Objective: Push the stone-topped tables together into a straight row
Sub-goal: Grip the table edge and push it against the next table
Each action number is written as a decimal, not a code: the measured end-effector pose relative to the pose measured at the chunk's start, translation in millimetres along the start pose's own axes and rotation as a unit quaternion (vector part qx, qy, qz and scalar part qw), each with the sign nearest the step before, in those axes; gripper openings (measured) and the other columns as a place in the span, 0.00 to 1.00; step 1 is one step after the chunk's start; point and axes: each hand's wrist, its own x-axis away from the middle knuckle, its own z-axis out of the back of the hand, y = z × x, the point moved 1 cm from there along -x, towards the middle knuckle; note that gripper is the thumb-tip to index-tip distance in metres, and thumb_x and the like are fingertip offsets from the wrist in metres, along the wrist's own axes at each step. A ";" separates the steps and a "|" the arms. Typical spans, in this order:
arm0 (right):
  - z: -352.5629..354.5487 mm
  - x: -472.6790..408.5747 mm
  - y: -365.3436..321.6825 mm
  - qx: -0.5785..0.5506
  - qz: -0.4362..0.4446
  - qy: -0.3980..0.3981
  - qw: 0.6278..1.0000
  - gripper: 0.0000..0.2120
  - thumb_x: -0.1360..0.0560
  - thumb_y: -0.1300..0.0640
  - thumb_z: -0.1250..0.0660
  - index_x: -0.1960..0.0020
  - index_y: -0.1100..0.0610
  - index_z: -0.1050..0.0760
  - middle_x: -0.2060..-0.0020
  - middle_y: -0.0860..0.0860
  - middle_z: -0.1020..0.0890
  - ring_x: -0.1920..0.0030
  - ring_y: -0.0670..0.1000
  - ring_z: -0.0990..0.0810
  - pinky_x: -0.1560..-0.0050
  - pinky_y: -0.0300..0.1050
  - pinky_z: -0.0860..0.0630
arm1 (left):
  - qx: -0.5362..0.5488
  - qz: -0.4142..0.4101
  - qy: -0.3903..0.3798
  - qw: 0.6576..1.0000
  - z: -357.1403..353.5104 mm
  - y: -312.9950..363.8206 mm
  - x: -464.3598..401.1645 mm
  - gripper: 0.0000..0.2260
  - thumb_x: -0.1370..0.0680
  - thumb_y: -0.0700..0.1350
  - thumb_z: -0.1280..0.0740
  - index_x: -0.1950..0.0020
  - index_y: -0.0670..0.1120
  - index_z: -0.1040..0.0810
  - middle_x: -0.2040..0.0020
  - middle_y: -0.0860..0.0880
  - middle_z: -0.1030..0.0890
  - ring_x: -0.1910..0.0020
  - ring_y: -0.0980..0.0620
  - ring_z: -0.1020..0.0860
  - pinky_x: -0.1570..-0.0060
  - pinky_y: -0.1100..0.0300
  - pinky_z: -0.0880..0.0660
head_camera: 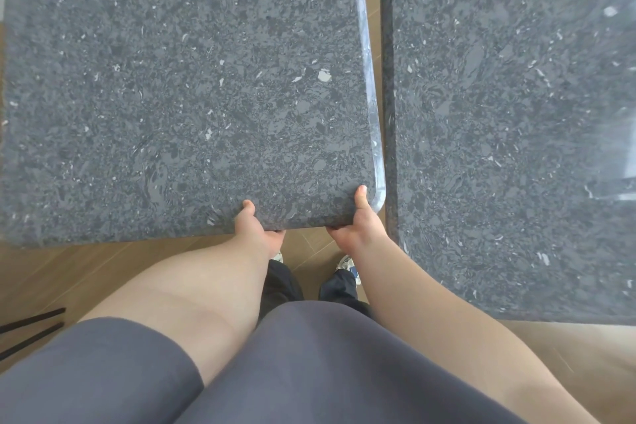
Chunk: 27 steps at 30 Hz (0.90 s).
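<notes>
Two dark grey speckled stone-topped tables fill the view. The left table (pixel 179 86) lies in front of me, and the right table (pixel 509 120) stands beside it. A narrow gap of floor runs between them, wider at the top. My left hand (pixel 256 229) grips the left table's near edge, thumb on top and fingers underneath. My right hand (pixel 358 222) grips the same edge at its rounded near right corner, thumb on the stone. The right table's near edge reaches closer to me than the left table's.
Light wooden floor (pixel 69 272) shows below the tables and in the gap (pixel 375 55). My feet (pixel 347 265) stand just under the left table's near edge. Thin black rods (pixel 31 327) lie at the lower left.
</notes>
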 end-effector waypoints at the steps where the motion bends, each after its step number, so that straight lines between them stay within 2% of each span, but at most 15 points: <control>1: 0.1 0.1 -0.2 -0.001 -0.002 -0.001 1.000 0.25 0.31 0.45 0.22 0.43 0.58 0.27 0.49 0.58 0.17 0.50 0.61 0.17 0.54 0.61 0.19 | 0.001 0.000 -0.001 1.000 0.0 0.1 -0.3 0.15 0.19 0.56 0.34 0.47 0.45 0.23 0.49 0.44 0.19 0.53 0.43 0.20 0.58 0.46 0.24; 4: -0.5 -0.8 0.0 -0.001 -0.002 0.000 1.000 0.24 0.31 0.45 0.22 0.44 0.58 0.27 0.50 0.58 0.16 0.51 0.60 0.17 0.55 0.61 0.20 | 0.002 0.002 -0.005 1.000 0.7 -0.1 -1.6 0.15 0.19 0.56 0.34 0.46 0.45 0.23 0.48 0.44 0.19 0.53 0.43 0.20 0.61 0.46 0.24; 9: -2.0 0.6 1.6 0.004 0.005 0.000 1.000 0.25 0.31 0.45 0.22 0.42 0.58 0.26 0.48 0.57 0.16 0.48 0.61 0.17 0.51 0.62 0.20 | -0.001 0.019 -0.016 1.000 5.5 4.5 -7.0 0.17 0.20 0.57 0.32 0.42 0.44 0.24 0.47 0.43 0.20 0.53 0.42 0.20 0.53 0.43 0.23; 12: -2.5 4.0 2.7 0.009 0.007 0.004 1.000 0.26 0.31 0.44 0.22 0.42 0.58 0.27 0.47 0.57 0.17 0.47 0.61 0.18 0.47 0.63 0.21 | -0.008 0.049 -0.034 0.998 10.0 9.3 -9.5 0.22 0.21 0.57 0.31 0.34 0.45 0.26 0.41 0.42 0.21 0.43 0.40 0.20 0.42 0.40 0.24; 14: -3.3 7.2 3.0 0.006 0.009 0.007 1.000 0.27 0.31 0.44 0.22 0.42 0.59 0.27 0.47 0.58 0.18 0.47 0.62 0.19 0.47 0.63 0.22 | -0.038 0.075 -0.047 0.995 14.5 15.8 -10.0 0.25 0.22 0.58 0.31 0.33 0.43 0.29 0.37 0.40 0.23 0.35 0.39 0.24 0.35 0.40 0.28; 16: -3.8 11.6 3.6 0.001 0.015 0.009 1.000 0.27 0.32 0.44 0.21 0.44 0.59 0.28 0.48 0.58 0.18 0.49 0.62 0.19 0.46 0.64 0.23 | -0.072 0.109 -0.065 0.989 21.6 24.4 -9.6 0.27 0.22 0.59 0.31 0.34 0.40 0.32 0.37 0.36 0.26 0.31 0.38 0.27 0.30 0.41 0.32; 19: -4.4 16.5 8.3 -0.008 0.033 0.006 0.999 0.26 0.31 0.46 0.21 0.44 0.59 0.27 0.48 0.58 0.18 0.48 0.62 0.18 0.44 0.65 0.22 | -0.045 0.140 -0.112 0.983 35.2 35.1 -7.3 0.23 0.19 0.54 0.33 0.35 0.36 0.29 0.34 0.35 0.25 0.32 0.37 0.26 0.28 0.42 0.32; 22: -2.5 21.2 20.5 -0.016 0.061 -0.007 0.998 0.22 0.25 0.50 0.26 0.37 0.60 0.27 0.43 0.58 0.18 0.46 0.61 0.19 0.39 0.62 0.23 | -0.042 0.119 -0.119 0.985 49.4 39.5 -4.9 0.23 0.17 0.49 0.35 0.28 0.36 0.34 0.29 0.34 0.29 0.31 0.37 0.28 0.29 0.43 0.31; 24: 2.6 25.8 32.9 0.011 0.088 -0.006 0.996 0.21 0.20 0.54 0.32 0.30 0.60 0.30 0.36 0.56 0.21 0.38 0.57 0.21 0.33 0.56 0.27 | -0.057 0.104 -0.127 0.985 60.3 43.4 -2.1 0.21 0.16 0.46 0.37 0.27 0.38 0.34 0.30 0.35 0.29 0.37 0.38 0.25 0.32 0.44 0.29; 27: 10.1 38.7 56.6 0.061 0.105 -0.002 0.993 0.20 0.17 0.55 0.38 0.27 0.60 0.33 0.30 0.54 0.26 0.28 0.54 0.29 0.26 0.51 0.35 | -0.077 0.096 -0.139 0.983 79.9 56.4 4.9 0.13 0.15 0.44 0.40 0.36 0.36 0.30 0.36 0.36 0.25 0.46 0.40 0.23 0.36 0.45 0.28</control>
